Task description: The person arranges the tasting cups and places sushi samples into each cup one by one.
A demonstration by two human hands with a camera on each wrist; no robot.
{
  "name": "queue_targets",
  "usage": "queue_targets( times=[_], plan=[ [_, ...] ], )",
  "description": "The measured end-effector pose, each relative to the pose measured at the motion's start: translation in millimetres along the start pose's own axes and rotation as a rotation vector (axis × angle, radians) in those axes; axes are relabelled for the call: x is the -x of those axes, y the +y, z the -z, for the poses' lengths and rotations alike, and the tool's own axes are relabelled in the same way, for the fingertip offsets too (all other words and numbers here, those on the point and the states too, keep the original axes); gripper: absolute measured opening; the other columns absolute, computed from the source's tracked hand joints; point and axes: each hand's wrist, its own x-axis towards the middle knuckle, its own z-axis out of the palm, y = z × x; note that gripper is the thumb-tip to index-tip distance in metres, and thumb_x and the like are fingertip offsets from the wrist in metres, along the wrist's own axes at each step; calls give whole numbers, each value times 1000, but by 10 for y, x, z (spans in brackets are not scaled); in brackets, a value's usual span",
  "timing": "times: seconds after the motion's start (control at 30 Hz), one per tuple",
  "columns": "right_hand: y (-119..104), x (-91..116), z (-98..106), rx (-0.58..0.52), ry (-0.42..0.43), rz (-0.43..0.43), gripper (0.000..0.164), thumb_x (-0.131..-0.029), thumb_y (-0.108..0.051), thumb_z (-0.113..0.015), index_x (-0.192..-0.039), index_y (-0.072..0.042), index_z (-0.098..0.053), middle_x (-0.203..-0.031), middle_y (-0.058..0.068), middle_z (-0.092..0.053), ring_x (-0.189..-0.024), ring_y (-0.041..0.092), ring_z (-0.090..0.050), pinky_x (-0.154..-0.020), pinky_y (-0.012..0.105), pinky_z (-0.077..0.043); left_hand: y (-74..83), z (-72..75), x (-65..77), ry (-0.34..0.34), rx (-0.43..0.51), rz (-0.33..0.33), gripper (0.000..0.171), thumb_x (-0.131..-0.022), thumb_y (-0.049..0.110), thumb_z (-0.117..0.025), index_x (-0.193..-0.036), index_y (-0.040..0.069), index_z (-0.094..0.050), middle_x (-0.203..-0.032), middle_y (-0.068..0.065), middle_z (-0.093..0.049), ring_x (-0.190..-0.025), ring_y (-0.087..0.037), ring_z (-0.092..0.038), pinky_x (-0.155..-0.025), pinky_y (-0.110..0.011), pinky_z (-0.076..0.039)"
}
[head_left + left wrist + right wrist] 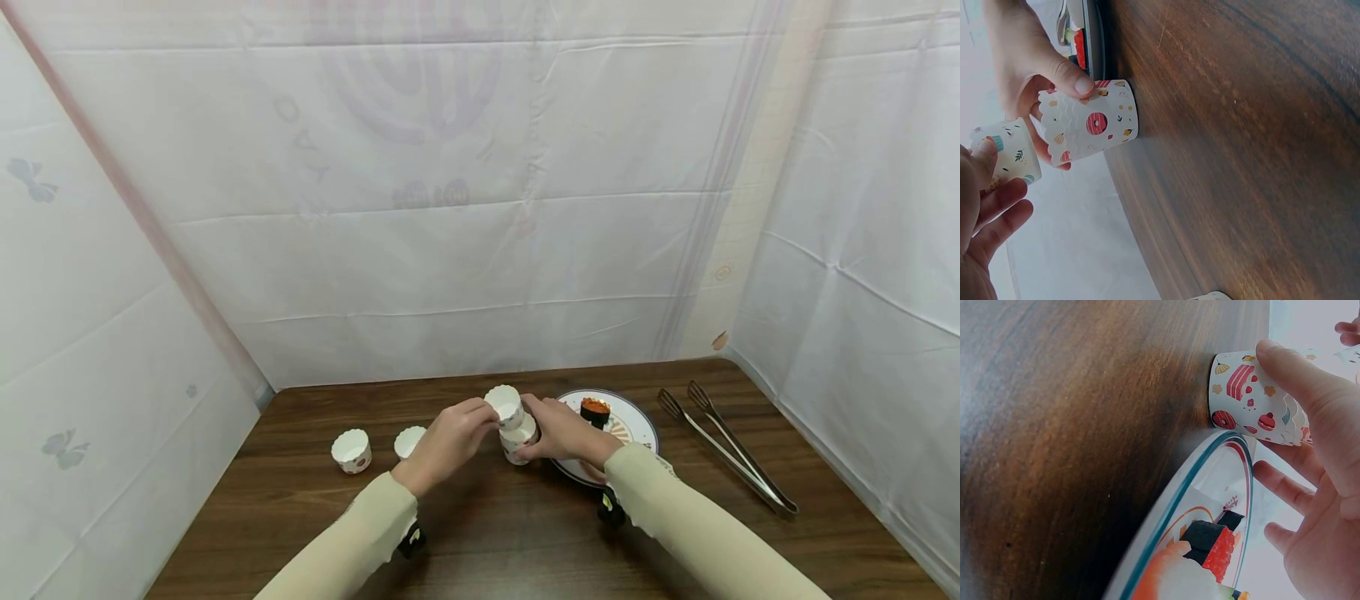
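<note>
My left hand (456, 433) pinches a white paper baking cup (504, 406) by its side, thumb against the wall. That cup is tilted just above another baking cup (519, 440), which stands on the table printed with donuts and cake slices. Around this lower cup curl the thumb and fingers of my right hand (561, 429). In the left wrist view the upper cup (1015, 150) sits at the lower cup's (1088, 122) scalloped rim. Layered edges show in the right wrist view, but whether more cups nest inside I cannot tell.
Right of the cups lies a rimmed plate (639, 425) with sushi (595, 408), partly behind my right hand. Metal tongs (738, 462) lie at the right of the wooden table (495, 533). Two more baking cups stand left, one (352, 451) whole, another (408, 440) partly hidden.
</note>
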Motion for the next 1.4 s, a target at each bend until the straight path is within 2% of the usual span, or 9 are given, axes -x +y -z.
queue_targets(
  times=[0.27, 0.57, 0.9, 1.2, 1.4],
  plan=[
    [10, -3, 0, 16, -13, 5, 74, -83, -43, -86, -143, -14, -54, -112, -3, -63, -98, 17, -56, -84, 42, -51, -12, 61, 12, 32, -9, 7, 16, -85, -3, -81, -95, 6, -72, -97, -1, -70, -87, -12, -69, -76, -23, -57],
    [4, -1, -8, 22, -20, 15, 67, -84, -44, -85, -139, -13, -61, -111, 0, -65, -98, 17, -56, -83, 41, -50, -61, 109, 43, 44, -14, 16, 15, -85, -4, -80, -94, 5, -72, -96, -2, -70, -85, -12, -69, -73, -25, -58],
    [10, -1, -10, 34, -27, 18, 58, -84, -43, -85, -131, -15, -65, -109, -3, -64, -97, 16, -55, -82, 40, -49, -96, 155, 105, -3, -5, 61, 11, -89, -2, -77, -95, 6, -72, -95, -1, -70, -84, -11, -68, -72, -25, -57],
    [-7, 14, 8, 31, -31, 15, 54, -85, -42, -85, -128, -16, -67, -105, -3, -63, -94, 14, -53, -81, 38, -49, -138, 151, 173, -10, -41, 65, 11, -88, -1, -79, -93, 6, -73, -92, 0, -69, -81, -11, -67, -71, -28, -57],
    [-2, 4, 3, 26, -35, 2, 53, -84, -43, -85, -127, -18, -67, -104, -5, -62, -93, 13, -53, -80, 38, -49, -143, 165, 212, -48, -45, 91, 10, -89, 0, -79, -92, 8, -73, -91, 1, -69, -79, -9, -65, -69, -27, -56]
  ],
)
